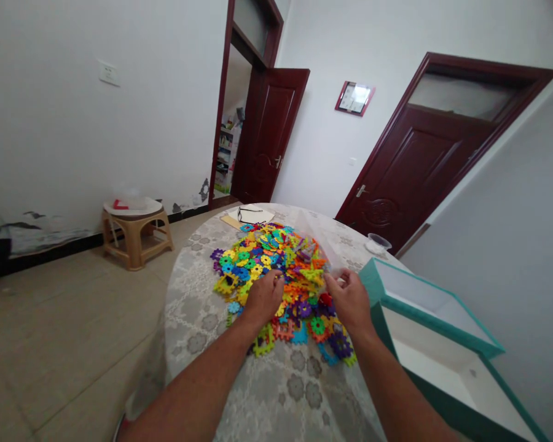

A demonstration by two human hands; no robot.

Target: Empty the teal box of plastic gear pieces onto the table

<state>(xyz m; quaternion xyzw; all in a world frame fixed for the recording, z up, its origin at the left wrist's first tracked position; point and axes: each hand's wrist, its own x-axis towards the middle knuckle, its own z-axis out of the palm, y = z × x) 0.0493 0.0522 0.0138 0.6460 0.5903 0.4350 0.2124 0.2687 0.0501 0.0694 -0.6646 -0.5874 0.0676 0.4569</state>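
A heap of colourful plastic interlocking pieces (267, 258) lies on a round table with a grey patterned cloth (198, 307). My left hand (263, 299) rests on the near part of the heap, fingers curled on a piece that is too small to identify. My right hand (348, 298) hovers at the heap's right edge with fingers bent; a red piece (325, 299) lies just beside it. A clear plastic bag (320, 242) covers the far right of the heap.
A teal box with a white inside (442, 344) stands at the table's right edge. Glasses on paper (251, 215) and a small clear bowl (378, 243) lie at the far side. A low stool (136, 230) stands on the floor at left.
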